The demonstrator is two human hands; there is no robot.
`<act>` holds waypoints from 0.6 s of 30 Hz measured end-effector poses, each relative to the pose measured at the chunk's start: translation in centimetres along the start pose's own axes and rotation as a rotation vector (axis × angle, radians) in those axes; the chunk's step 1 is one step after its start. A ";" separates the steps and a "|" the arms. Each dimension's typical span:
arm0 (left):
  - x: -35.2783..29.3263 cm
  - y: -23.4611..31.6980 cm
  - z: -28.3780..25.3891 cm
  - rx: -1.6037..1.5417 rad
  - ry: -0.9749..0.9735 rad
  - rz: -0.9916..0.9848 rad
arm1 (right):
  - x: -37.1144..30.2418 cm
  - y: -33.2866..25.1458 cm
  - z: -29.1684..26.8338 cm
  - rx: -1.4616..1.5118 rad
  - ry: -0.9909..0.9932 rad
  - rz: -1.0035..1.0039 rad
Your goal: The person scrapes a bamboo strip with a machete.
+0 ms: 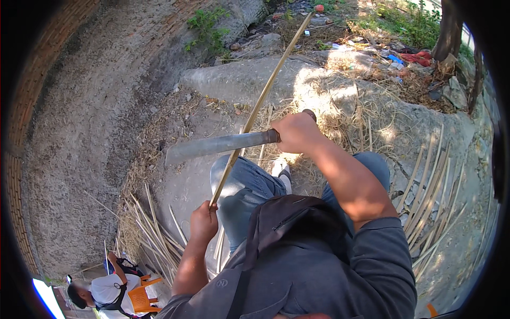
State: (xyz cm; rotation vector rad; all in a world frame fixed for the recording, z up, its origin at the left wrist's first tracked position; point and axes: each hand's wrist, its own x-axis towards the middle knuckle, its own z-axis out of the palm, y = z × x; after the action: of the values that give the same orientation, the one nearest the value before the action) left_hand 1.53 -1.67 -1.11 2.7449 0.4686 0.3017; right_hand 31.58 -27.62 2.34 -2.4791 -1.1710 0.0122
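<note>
My right hand (298, 133) is closed around the handle of a machete (218, 146), whose broad grey blade points left. The blade lies across a long bamboo strip (261, 101), in front of it in this view; whether the edge touches the strip I cannot tell. My left hand (203, 224) grips the strip's near end beside my left knee. From there the strip slants up and away to the right, its far end high over the ground.
Bamboo strips lie in piles at my left (154, 226) and right (433, 191). Pale shavings (340, 119) cover the ground ahead. A person (111, 292) sits on an orange chair (141, 299) at lower left. A rough wall (79, 143) rises at left; a tree trunk (449, 32) stands far right.
</note>
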 end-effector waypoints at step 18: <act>-9.7 -5.6 2.4 0.008 -0.152 -0.245 | -0.4 2.6 -1.2 -0.015 -0.183 0.122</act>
State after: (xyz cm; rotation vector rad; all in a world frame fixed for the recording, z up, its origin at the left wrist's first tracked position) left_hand -8.36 -0.80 -6.80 2.6546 0.7554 0.0301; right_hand 33.40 -29.82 2.42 -2.6040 -1.0910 0.2698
